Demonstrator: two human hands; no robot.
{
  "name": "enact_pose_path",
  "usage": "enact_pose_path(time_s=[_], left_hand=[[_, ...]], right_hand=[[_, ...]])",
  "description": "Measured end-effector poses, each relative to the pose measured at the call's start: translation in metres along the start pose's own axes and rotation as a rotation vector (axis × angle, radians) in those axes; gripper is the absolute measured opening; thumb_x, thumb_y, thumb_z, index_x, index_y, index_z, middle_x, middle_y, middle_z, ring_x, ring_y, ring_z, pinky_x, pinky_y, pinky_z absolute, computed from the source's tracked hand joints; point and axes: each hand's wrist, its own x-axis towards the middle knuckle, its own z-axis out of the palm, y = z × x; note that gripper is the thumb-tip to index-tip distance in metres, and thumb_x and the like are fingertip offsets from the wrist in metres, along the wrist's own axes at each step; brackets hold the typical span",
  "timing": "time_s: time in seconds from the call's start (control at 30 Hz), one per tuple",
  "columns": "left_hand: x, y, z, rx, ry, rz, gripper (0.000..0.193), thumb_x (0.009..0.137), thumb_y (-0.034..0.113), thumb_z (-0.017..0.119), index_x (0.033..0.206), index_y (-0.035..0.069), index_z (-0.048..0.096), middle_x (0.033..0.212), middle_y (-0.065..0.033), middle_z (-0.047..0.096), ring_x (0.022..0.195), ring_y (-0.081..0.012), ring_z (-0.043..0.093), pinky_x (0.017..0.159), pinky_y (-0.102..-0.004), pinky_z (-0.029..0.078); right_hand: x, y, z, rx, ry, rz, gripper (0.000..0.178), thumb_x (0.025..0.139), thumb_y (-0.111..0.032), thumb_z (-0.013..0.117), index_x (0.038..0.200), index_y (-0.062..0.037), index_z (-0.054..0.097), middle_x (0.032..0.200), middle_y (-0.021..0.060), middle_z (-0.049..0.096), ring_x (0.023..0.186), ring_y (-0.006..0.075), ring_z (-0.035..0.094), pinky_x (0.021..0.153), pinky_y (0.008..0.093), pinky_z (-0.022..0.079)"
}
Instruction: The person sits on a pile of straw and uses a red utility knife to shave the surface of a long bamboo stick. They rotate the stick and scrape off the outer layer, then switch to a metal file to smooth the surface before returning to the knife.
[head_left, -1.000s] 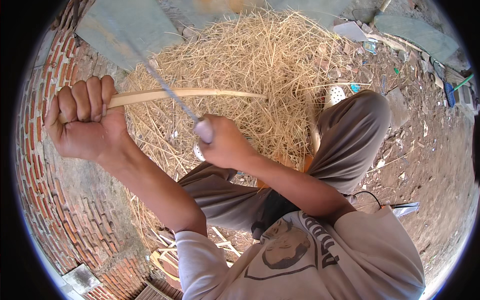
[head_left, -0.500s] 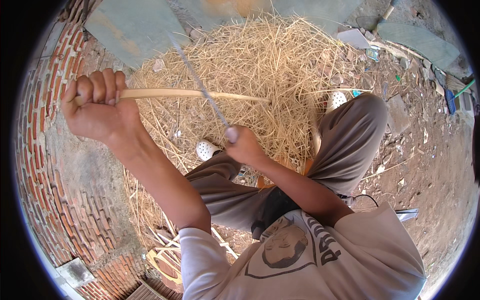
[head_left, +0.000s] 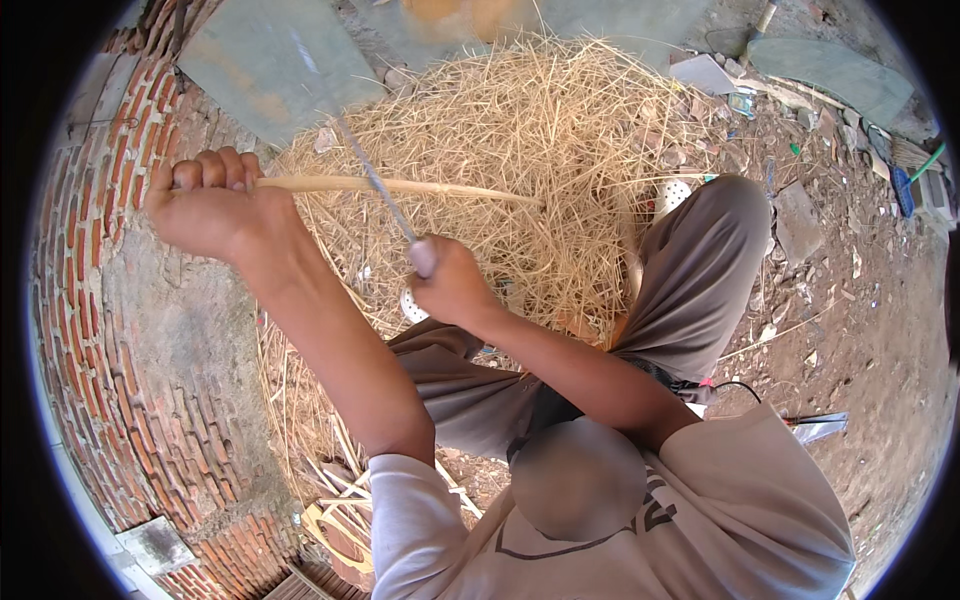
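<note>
My left hand (head_left: 222, 205) is raised at the left, fingers wrapped round one end of a long, pale wooden strip (head_left: 440, 188), likely bamboo. The strip reaches rightward over a heap of thin shavings (head_left: 540, 120), and its far end comes down among them. In front of my body, my right hand (head_left: 455, 282) is closed on the handle of a long-bladed knife (head_left: 378, 184). The narrow blade slants up and to the left, crossing the strip; its outer end is blurred. Whether the edge bites into the wood cannot be made out.
A brick wall (head_left: 100, 340) runs down the left. Grey-green sheets (head_left: 280, 70) lie beyond the heap. Cut wooden pieces (head_left: 335, 520) are piled at lower left. Rubble and litter cover the dirt ground (head_left: 840, 340) at right. My bent knee (head_left: 735, 215) rises beside the shavings.
My right hand and the knife have moved left and slightly up, so the blade crosses the strip nearer my left hand. My left hand has shifted slightly right, still gripping the strip.
</note>
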Motion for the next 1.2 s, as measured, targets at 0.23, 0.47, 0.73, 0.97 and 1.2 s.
enact_pose_path(time_s=[0.23, 0.47, 0.73, 0.97, 1.2], left_hand=[[0.008, -0.003, -0.007, 0.054, 0.046, 0.027, 0.029, 0.091, 0.018, 0.034, 0.064, 0.018, 0.022, 0.055, 0.0016, 0.022, 0.048, -0.0119, 0.016, 0.048, -0.0288, 0.017], [0.012, -0.001, -0.009, 0.063, 0.043, 0.024, 0.031, 0.091, 0.016, 0.032, 0.062, 0.019, 0.020, 0.055, 0.0012, 0.021, 0.047, -0.0122, 0.015, 0.046, -0.0285, 0.017], [0.017, 0.000, -0.032, 0.029, 0.032, 0.019, 0.030, 0.090, 0.018, 0.034, 0.062, 0.018, 0.021, 0.054, 0.0017, 0.021, 0.046, -0.0123, 0.015, 0.045, -0.0285, 0.016], [-0.006, 0.008, -0.015, 0.043, -0.038, 0.035, 0.028, 0.089, 0.021, 0.035, 0.063, 0.018, 0.025, 0.053, 0.0027, 0.021, 0.047, -0.0113, 0.016, 0.048, -0.0287, 0.018], [-0.007, 0.002, -0.017, -0.022, -0.068, 0.034, 0.030, 0.089, 0.019, 0.037, 0.063, 0.019, 0.023, 0.052, 0.0031, 0.020, 0.045, -0.0115, 0.015, 0.045, -0.0280, 0.016]], right_hand=[[0.000, -0.025, 0.000, 0.152, -0.062, 0.101, 0.017, 0.074, -0.005, 0.060, 0.088, 0.0041, 0.058, 0.076, 0.0229, 0.062, 0.069, 0.0334, 0.064, 0.064, 0.0431, 0.050], [-0.007, 0.008, 0.013, 0.012, 0.012, -0.094, 0.019, 0.073, -0.007, 0.061, 0.088, 0.0032, 0.058, 0.078, 0.0230, 0.063, 0.070, 0.0383, 0.062, 0.066, 0.0432, 0.050], [-0.005, -0.039, 0.013, 0.006, -0.058, -0.171, 0.019, 0.072, -0.006, 0.061, 0.087, 0.0051, 0.057, 0.074, 0.0238, 0.061, 0.071, 0.0393, 0.062, 0.066, 0.0436, 0.049], [-0.002, 0.023, -0.007, -0.044, -0.045, 0.080, 0.022, 0.073, -0.006, 0.062, 0.090, 0.0057, 0.059, 0.077, 0.0232, 0.063, 0.071, 0.0349, 0.064, 0.066, 0.0430, 0.051], [0.001, -0.039, -0.005, 0.132, -0.087, -0.007, 0.018, 0.073, -0.005, 0.062, 0.086, 0.0054, 0.057, 0.074, 0.0197, 0.061, 0.069, 0.0299, 0.062, 0.065, 0.0410, 0.050]])
